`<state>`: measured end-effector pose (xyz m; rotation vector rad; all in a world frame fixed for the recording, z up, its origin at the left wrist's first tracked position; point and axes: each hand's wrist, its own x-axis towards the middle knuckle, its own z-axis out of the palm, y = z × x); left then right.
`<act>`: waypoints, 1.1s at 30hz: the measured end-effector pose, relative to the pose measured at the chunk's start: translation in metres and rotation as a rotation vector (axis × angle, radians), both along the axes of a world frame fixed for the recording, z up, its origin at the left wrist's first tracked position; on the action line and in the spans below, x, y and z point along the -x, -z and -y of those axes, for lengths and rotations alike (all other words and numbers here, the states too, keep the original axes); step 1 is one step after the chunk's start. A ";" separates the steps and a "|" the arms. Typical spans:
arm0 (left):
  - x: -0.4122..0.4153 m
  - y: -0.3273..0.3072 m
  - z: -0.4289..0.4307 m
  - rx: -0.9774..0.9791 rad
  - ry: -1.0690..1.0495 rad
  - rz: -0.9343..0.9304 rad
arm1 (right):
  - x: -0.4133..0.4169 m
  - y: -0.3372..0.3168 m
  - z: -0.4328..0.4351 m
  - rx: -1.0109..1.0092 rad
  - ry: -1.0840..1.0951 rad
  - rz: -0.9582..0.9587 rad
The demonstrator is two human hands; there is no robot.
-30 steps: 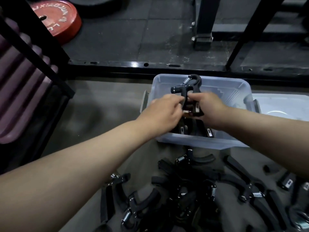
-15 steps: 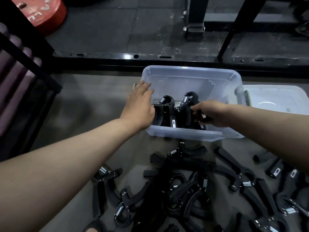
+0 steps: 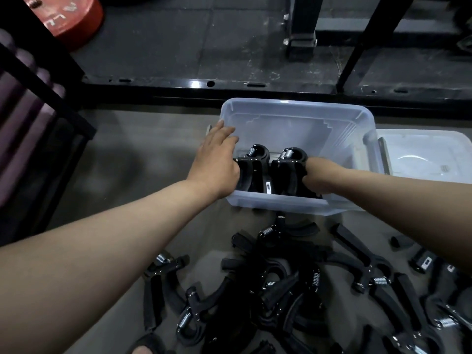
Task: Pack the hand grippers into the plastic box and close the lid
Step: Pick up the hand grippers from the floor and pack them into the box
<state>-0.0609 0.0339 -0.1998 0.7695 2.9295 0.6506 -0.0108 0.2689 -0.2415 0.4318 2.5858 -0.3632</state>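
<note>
The plastic box (image 3: 293,116) stands on the floor (image 3: 143,154), open on top, just in front of a black metal rail (image 3: 229,85). Two hand grippers stand inside it, against its near wall, with their springs up: the left gripper in the box (image 3: 251,169) and the right gripper in the box (image 3: 287,172), side by side and touching.

The left hand (image 3: 217,162) lies over the left rim of the box. Its fingers are straight and reach onto the rim; its grip is released and holds nothing. Its thumb side is just beside the left gripper, but I cannot tell if it touches it.

The right hand (image 3: 319,177) is down inside the box, at the right side of the right gripper. Its fingers are curled around that gripper's handle, so the grip is grasping it.

The lid (image 3: 421,154) lies flat on the floor, just beside the box on its right. Many loose grippers (image 3: 293,282) lie in a heap on the floor near the box, on the person's side. A red weight plate (image 3: 69,19) is at the far left.
</note>
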 end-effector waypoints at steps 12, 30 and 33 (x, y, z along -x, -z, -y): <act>-0.001 -0.001 -0.001 -0.025 -0.010 0.024 | 0.006 0.006 0.005 -0.077 -0.006 0.020; -0.001 0.001 -0.001 -0.046 -0.021 0.048 | -0.008 -0.012 0.012 0.039 -0.149 0.334; -0.001 0.000 -0.001 -0.044 -0.021 0.052 | -0.007 -0.003 0.016 -0.065 -0.244 0.354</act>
